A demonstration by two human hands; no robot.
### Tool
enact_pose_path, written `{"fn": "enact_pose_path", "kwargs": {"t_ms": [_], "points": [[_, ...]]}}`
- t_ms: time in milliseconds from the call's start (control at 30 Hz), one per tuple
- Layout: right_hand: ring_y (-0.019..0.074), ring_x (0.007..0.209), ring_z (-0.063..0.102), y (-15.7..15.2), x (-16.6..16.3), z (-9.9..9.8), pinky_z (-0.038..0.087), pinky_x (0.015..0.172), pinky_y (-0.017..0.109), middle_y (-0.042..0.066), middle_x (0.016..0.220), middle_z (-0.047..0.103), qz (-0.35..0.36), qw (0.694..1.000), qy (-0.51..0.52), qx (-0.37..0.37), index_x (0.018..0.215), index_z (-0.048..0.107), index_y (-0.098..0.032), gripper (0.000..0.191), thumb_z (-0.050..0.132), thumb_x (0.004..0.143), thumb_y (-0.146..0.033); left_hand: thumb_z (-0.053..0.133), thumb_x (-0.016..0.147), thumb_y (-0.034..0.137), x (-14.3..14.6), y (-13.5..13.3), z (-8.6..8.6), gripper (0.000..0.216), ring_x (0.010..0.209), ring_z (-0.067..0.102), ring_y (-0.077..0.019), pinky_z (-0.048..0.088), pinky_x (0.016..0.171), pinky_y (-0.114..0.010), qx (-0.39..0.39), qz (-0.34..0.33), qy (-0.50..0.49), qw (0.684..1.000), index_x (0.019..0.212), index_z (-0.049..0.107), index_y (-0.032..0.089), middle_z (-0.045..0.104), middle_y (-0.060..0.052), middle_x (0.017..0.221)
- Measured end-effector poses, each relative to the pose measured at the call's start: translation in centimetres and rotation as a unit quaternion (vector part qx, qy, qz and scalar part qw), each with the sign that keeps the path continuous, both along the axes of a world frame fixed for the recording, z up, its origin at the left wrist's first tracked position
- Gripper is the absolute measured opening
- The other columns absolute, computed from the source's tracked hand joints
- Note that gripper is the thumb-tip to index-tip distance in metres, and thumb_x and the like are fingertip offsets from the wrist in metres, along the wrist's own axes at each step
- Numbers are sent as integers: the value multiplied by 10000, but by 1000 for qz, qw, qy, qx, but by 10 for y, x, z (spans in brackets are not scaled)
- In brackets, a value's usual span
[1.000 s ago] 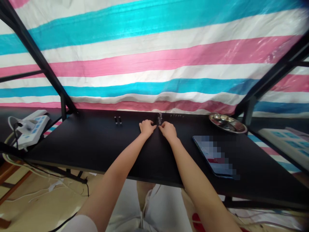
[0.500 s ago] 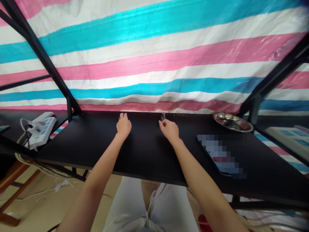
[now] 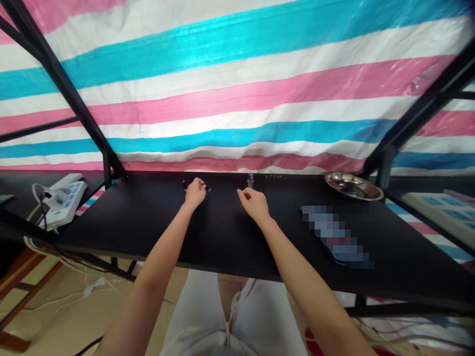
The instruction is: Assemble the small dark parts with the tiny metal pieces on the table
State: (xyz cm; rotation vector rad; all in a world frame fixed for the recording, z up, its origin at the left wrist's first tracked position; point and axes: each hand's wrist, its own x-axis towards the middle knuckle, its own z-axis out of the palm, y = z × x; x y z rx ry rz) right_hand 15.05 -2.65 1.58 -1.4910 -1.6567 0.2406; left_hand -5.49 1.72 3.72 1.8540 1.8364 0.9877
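Over the left-middle of the black table, my left hand (image 3: 195,193) is closed in a pinch on a small dark piece with a pale tip (image 3: 208,189), too small to name. Just left of its fingers, another small dark piece (image 3: 184,186) shows. My right hand (image 3: 254,201) has thumb and fingers pressed together; whatever may be between them is hidden. Right beyond its knuckles lies a small heap of greyish, shiny bits (image 3: 250,179). A row of several tiny pale pieces (image 3: 275,177) lies along the table's back edge.
A round steel plate (image 3: 354,186) stands at the back right, with a blurred-out bluish flat object (image 3: 334,235) in front of it. White power strips (image 3: 65,202) lie at the left. Black metal frame bars (image 3: 74,94) and a striped plastic sheet (image 3: 237,89) enclose the black table (image 3: 230,237).
My left hand has moved slightly right and nearer, and a small dark piece now shows in its fingers. My right hand has shifted slightly left and nearer, away from the heap.
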Motion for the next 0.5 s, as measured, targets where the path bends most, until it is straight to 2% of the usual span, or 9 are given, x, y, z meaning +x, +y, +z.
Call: {"fn": "enact_pose_path", "kwargs": {"t_ms": [100, 200, 333, 500], "points": [[129, 561, 502, 6, -3, -8, 372, 570, 263, 21, 676, 588, 51, 990, 131, -17, 841, 566, -191, 310, 442, 805, -472, 476, 803, 175, 23, -4, -3, 34, 387, 442, -63, 363, 446, -207, -9, -93, -193, 977, 836, 467, 179, 578, 19, 648], [99, 470, 469, 12, -7, -14, 374, 489, 257, 9, 734, 575, 103, 957, 265, -53, 1050, 485, -179, 435, 407, 801, -527, 475, 797, 160, 46, -12, -5, 50, 334, 400, -32, 316, 393, -182, -18, -173, -307, 936, 838, 448, 171, 552, 48, 624], [78, 442, 412, 17, -9, -18, 327, 438, 228, -43, 619, 491, 153, 932, 326, -46, 1012, 486, -184, 435, 444, 775, -546, 517, 789, 214, 61, -24, -14, 124, 331, 417, -22, 319, 380, -171, -33, -220, -362, 905, 864, 428, 173, 568, 50, 654], [72, 459, 376, 15, -5, -18, 291, 439, 213, -66, 555, 409, 164, 924, 344, -36, 975, 502, -196, 379, 487, 766, -512, 541, 770, 236, 64, -37, -23, 180, 348, 441, -24, 339, 383, -170, -36, -245, -340, 907, 891, 418, 186, 591, 38, 723]]}}
